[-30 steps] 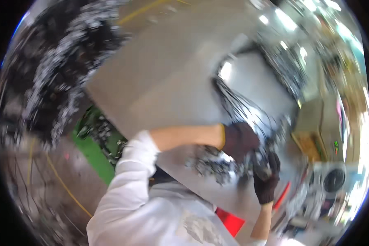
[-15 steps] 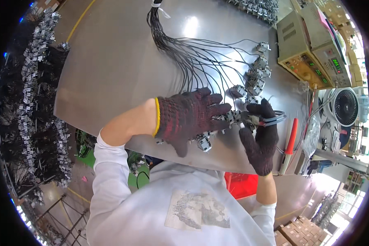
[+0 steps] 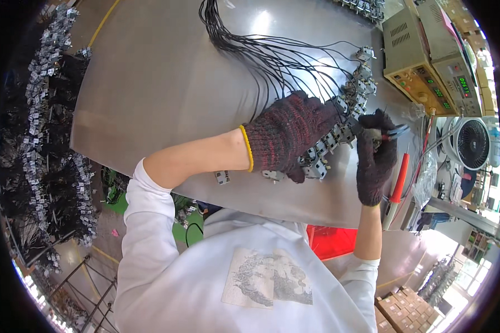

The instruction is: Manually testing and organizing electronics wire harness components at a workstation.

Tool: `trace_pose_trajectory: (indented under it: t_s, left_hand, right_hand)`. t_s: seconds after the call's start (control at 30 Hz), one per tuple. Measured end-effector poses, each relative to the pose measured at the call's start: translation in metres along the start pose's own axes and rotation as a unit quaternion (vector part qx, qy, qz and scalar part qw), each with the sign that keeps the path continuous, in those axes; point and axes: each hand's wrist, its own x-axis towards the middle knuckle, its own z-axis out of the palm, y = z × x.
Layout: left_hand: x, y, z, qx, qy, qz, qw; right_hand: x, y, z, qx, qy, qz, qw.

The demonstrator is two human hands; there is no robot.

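Note:
Dark red and black knitted gloves cover both hands. My left hand (image 3: 291,132) lies flat over a row of small silvery metal units (image 3: 326,143), its fingers stretched out toward the upper right and resting on them. Their black cables (image 3: 250,45) run up and left into a bundle at the far edge. To the right of the row, my right hand (image 3: 375,161) is closed around a small test piece with grey leads (image 3: 395,132); its tip is partly hidden by the fingers. One loose metal unit (image 3: 222,177) sits below my left wrist, near the table's front edge.
At the right stand two bench meters (image 3: 419,72) with green digits and a black fan (image 3: 472,143). A red probe (image 3: 400,177) lies by my right wrist. The metal table (image 3: 150,100) ends at the left before racks of hanging cabled units (image 3: 36,139).
Both hands have moved right and away from me along the row. My left hand's fingers have drawn closer together, and my right hand with the test piece has lifted away from the units.

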Motion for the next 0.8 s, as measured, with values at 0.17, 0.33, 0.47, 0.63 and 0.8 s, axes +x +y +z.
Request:
trace_pose_trajectory:
  t_s: [0.17, 0.33, 0.47, 0.63, 0.8]
  left_hand:
    - [0.023, -0.002, 0.006, 0.019, 0.007, -0.011, 1.0]
    - [0.035, -0.005, 0.01, 0.027, 0.006, -0.004, 1.0]
    - [0.041, -0.004, 0.009, 0.032, 0.007, -0.004, 0.999]
    - [0.048, -0.006, 0.013, 0.026, 0.002, 0.006, 1.0]
    - [0.047, -0.005, 0.017, 0.036, 0.048, 0.017, 0.998]
  right_hand:
    - [0.037, 0.025, -0.027, -0.038, -0.064, -0.035, 0.997]
    - [0.056, 0.027, -0.042, -0.026, -0.056, -0.01, 0.998]
    - [0.08, 0.015, -0.043, -0.036, -0.055, -0.087, 0.994]
    - [0.113, 0.032, -0.045, -0.053, -0.076, -0.092, 0.991]
    - [0.139, 0.05, -0.047, -0.044, -0.132, -0.121, 0.983]
